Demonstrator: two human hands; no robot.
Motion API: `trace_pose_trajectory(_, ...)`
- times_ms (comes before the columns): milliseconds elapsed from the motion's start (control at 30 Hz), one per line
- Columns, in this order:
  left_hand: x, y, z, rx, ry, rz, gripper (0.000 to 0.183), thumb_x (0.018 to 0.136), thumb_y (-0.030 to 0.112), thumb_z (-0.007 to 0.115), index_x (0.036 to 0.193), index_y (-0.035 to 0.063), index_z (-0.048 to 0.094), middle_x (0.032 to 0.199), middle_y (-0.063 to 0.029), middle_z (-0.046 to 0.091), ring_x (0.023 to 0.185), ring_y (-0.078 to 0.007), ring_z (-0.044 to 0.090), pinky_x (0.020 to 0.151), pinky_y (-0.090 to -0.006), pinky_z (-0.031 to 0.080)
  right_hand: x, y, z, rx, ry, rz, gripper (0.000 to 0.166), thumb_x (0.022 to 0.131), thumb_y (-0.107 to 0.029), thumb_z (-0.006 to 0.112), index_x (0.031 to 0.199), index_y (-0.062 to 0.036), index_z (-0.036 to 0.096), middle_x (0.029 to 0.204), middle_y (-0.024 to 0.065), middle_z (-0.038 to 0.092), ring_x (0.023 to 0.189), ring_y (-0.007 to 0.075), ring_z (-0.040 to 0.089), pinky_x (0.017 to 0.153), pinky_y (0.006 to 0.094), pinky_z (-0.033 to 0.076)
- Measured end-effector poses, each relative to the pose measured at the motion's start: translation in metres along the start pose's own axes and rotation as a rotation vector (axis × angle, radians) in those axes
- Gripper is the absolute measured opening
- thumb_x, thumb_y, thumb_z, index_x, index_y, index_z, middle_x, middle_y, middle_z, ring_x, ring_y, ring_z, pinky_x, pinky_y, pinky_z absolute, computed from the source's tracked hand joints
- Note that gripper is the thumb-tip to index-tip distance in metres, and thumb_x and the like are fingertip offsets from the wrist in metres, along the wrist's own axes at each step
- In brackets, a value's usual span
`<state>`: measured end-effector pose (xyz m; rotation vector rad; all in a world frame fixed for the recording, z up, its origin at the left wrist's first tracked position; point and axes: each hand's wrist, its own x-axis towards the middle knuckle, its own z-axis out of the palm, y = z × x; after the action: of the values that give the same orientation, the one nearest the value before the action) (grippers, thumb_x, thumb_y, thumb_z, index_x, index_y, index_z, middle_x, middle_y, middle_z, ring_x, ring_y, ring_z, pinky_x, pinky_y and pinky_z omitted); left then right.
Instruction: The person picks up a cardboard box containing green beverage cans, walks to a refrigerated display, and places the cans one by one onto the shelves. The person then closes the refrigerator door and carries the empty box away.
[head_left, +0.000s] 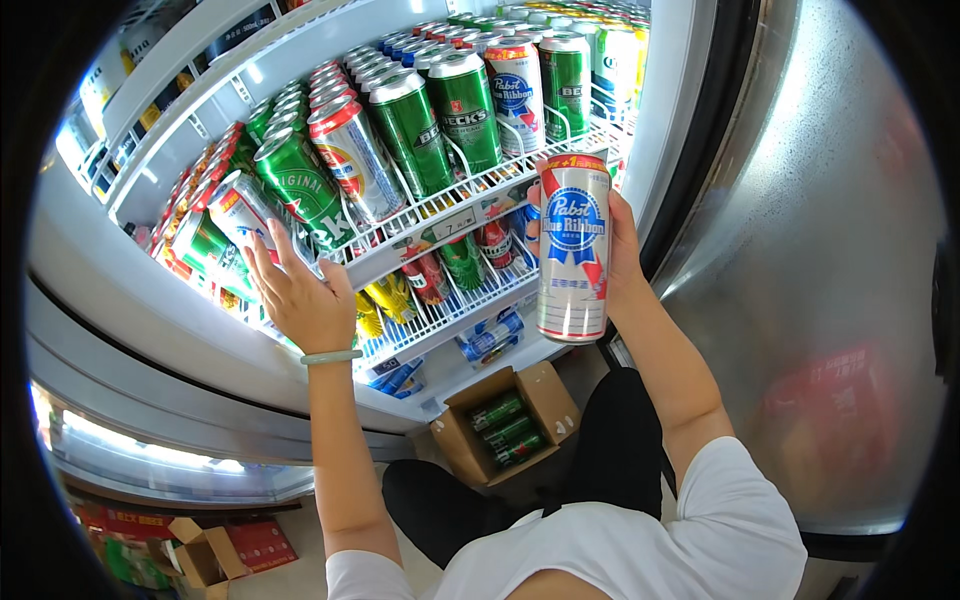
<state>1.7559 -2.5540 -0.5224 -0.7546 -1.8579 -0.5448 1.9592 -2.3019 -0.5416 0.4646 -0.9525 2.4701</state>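
Observation:
My right hand (624, 244) grips a tall silver Pabst Blue Ribbon can (574, 259) upright, in front of the wire fridge shelf (480, 204). My left hand (304, 296) is spread at the shelf's left front, its fingers over the lower part of a tilted silver can (238, 202); whether they press on it I cannot tell. Beside that can lean a green Beck's can (210, 244) and a green can (300, 184) with a red star. Farther right stand a silver can (356, 157) with a red top band, Beck's cans (465, 112) and another Pabst can (516, 94).
An open cardboard box (551, 397) with green cans (506, 427) sits on the floor between my knees. The fogged glass door (810, 315) stands open at right. A lower shelf (450, 315) holds more cans. More cartons (214, 559) lie at lower left.

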Motion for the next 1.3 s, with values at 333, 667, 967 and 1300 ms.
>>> trace_pose_trajectory(333, 0.001, 0.0, -0.002, 0.004, 0.009, -0.016, 0.069, 0.081, 0.015, 0.057, 0.146, 0.0054, 0.035, 0.147, -0.0224, 0.033, 0.138, -0.045, 0.03, 0.111, -0.0537, 0.029, -0.032, -0.008, 0.007, -0.47, 0.113, 0.215, 0.085, 0.075, -0.042, 0.075, 0.139, 0.001, 0.041, 0.118, 0.0158, 0.06, 0.094, 0.0245, 0.066, 0.083, 0.0396, 0.056)
trace_pose_trajectory(667, 0.003, -0.003, -0.003, 0.016, 0.016, -0.025, 0.069, 0.078, 0.011, 0.054, 0.145, 0.0048, 0.037, 0.147, -0.0223, 0.034, 0.138, -0.0443, 0.031, 0.113, -0.0544, 0.027, -0.052, -0.013, 0.068, -1.426, 0.074, 0.202, 0.072, 0.065, -0.026, 0.087, 0.127, -0.0078, 0.055, 0.115, 0.0098, 0.064, 0.106, 0.0224, 0.062, 0.092, 0.0324, 0.049)
trace_pose_trajectory(967, 0.003, 0.0, 0.0, 0.006, 0.015, -0.035, 0.068, 0.077, 0.012, 0.052, 0.144, 0.0038, 0.04, 0.147, -0.0225, 0.035, 0.137, -0.045, 0.032, 0.112, -0.0554, 0.028, -0.055, -0.006, 0.059, -1.171, 0.296, 0.07, 0.072, 0.066, -0.014, 0.088, 0.125, -0.0089, 0.046, 0.116, 0.0071, 0.057, 0.112, 0.0166, 0.056, 0.093, 0.0312, 0.049)
trace_pose_trajectory(1300, 0.002, -0.008, 0.001, -0.02, 0.021, -0.058, 0.07, 0.074, 0.014, 0.057, 0.142, 0.0053, 0.042, 0.144, -0.0248, 0.037, 0.132, -0.05, 0.034, 0.109, -0.0562, 0.031, -0.051, -0.009, 0.069, -0.837, 0.428, -0.287, 0.069, 0.064, -0.001, 0.075, 0.125, -0.0068, 0.042, 0.117, 0.0105, 0.055, 0.108, 0.0174, 0.054, 0.093, 0.0322, 0.049)
